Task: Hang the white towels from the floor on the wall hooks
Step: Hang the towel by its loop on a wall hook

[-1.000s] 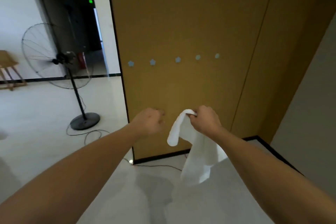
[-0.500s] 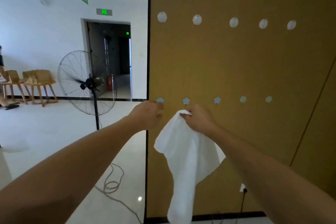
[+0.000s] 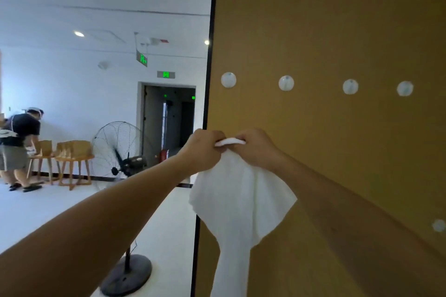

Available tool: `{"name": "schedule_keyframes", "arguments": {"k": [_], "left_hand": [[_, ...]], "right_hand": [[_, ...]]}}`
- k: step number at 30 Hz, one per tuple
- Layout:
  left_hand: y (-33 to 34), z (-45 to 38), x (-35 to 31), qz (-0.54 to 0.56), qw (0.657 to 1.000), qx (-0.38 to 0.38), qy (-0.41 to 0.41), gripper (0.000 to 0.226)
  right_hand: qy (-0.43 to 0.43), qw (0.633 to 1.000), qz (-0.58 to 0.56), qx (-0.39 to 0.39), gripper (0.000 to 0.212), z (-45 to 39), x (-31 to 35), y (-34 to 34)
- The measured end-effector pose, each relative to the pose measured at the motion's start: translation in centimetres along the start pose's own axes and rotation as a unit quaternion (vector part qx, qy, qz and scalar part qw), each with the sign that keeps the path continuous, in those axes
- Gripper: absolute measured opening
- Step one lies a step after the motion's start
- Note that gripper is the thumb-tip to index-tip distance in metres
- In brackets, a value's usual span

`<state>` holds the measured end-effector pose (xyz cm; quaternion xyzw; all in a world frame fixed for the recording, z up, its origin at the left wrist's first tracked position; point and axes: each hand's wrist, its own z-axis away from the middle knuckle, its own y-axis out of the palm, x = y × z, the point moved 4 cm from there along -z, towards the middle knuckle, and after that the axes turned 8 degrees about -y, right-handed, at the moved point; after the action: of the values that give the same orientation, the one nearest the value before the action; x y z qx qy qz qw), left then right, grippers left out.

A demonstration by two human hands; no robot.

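- A white cloth towel [image 3: 237, 205] hangs at centre frame against the ochre wall panel [image 3: 337, 31], its top edge bunched.
- The left hand [image 3: 205, 149] and right hand [image 3: 257, 149] each clamp that edge, knuckles nearly touching.
- Round white wall hooks [image 3: 286, 83] sit in a row above the hands.
- A black pedestal fan [image 3: 120, 152] stands lower left; wooden chairs [image 3: 72, 159] and a bending person [image 3: 19, 147] are far left.

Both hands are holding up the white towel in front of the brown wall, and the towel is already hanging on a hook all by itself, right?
Not quite. The towel isn't hanging by itself: the head view shows the left hand and right hand gripping its top edge. Both hands do hold it up before the brown wall.
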<state>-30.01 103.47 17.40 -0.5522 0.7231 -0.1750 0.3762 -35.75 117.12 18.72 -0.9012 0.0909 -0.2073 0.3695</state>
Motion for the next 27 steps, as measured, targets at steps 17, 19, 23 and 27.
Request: {"name": "schedule_keyframes", "arguments": {"k": [17,19,23,27], "left_hand": [[-4.9,-17.9,2.5,0.143,0.973,-0.179,-0.004,0.043],[-4.5,-19.9,2.9,0.063,0.978,-0.200,0.013,0.046],[-3.6,-22.9,4.1,-0.014,0.969,-0.245,0.026,0.041],[-0.1,-23.6,5.0,0.019,0.965,-0.259,0.026,0.032]], "right_hand": [[-0.126,0.981,-0.049,-0.139,0.026,-16.2,-8.0,-7.5],[-0.119,0.979,0.031,-0.163,0.030,-18.4,-8.4,-7.6],[-0.110,0.970,0.091,-0.195,0.034,-21.1,-8.7,-6.7],[-0.095,0.966,0.020,-0.241,0.034,-21.1,-9.9,-4.2]]}}
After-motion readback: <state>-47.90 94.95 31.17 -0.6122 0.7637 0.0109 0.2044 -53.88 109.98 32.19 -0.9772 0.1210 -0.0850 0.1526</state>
